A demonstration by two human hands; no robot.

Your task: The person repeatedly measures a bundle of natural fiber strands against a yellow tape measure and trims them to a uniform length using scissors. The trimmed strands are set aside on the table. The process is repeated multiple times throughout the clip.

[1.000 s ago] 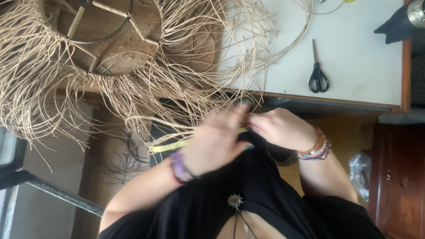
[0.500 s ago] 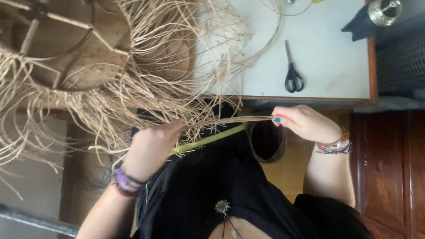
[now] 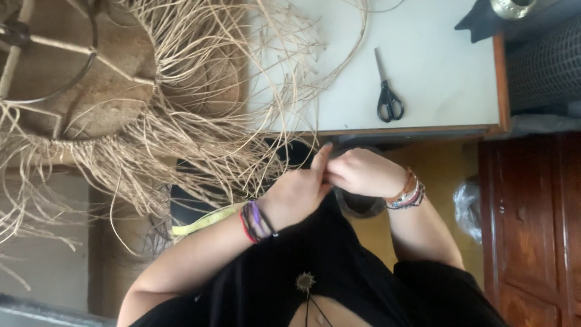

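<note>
- White tabletop (image 3: 436,66) with a brown wooden edge is seen at the top, and dark red wooden furniture (image 3: 532,230) is seen at the right.
- Black scissors (image 3: 387,91) are laid flat on the tabletop, well apart from both hands.
- A big woven piece of pale straw with long loose strands (image 3: 181,109) is spread over the left part of the tabletop, and its strands are hung down over the edge.
- The left hand (image 3: 299,191) is held just below the tabletop edge, touching the right hand (image 3: 360,172).
- The left fingers (image 3: 321,160) are pinched shut; a thin straw strand seems to be held there, but it is too small to be sure.
- The right fingers are curled closed against the left hand; what is gripped cannot be told.
- Purple, red and black bands (image 3: 254,219) are worn on the left wrist, and beaded bracelets (image 3: 408,191) on the right wrist.
- A yellow-green strip (image 3: 203,221) is seen under the left arm.
- Black clothing (image 3: 327,272) is worn by the person.
</note>
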